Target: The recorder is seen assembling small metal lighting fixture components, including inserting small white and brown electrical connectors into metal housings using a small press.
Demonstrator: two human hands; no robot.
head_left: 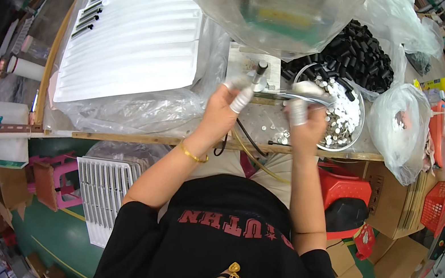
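My left hand, with white wraps on its fingers, is beside a short upright post with a black top on a small metal fixture at the table's front. Its fingertips are blurred, so I cannot tell whether they grip anything. To the right, my right hand, also wrapped at the fingers, has its thumb and fingers closed around a slim silver-grey piece. That piece lies level over the left side of a clear round bowl of small white and silvery discs. Several black cylinders are heaped behind the bowl.
A white ribbed tray on plastic film fills the table's left side, with several dark-ended rods at its left. A clear plastic bag hangs at the back; another bag is at right. Loose discs lie near the wooden front edge.
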